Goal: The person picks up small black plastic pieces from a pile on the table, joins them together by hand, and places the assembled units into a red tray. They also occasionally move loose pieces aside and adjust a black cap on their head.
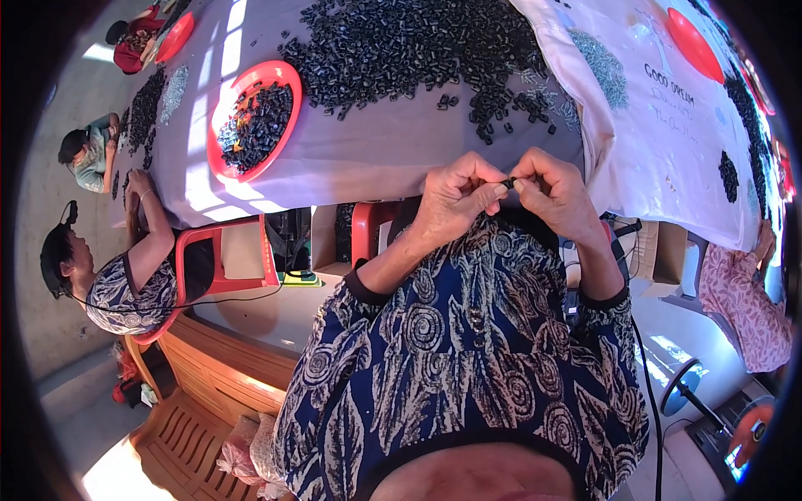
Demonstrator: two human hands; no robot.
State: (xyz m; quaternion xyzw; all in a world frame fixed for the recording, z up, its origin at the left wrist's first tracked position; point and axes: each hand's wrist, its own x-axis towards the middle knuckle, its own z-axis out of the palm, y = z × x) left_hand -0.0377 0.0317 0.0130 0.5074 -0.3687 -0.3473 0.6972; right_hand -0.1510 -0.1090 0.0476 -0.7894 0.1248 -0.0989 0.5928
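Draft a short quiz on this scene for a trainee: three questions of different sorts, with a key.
1. What do the left hand and right hand hold between them?
2. True or false: the nearest red plate stands to the left of both hands and has black pieces in it.
3. Pick one. The biggest pile on the table is: (a) white, (b) black, (c) yellow.

Key:
1. A small dark piece.
2. True.
3. b.
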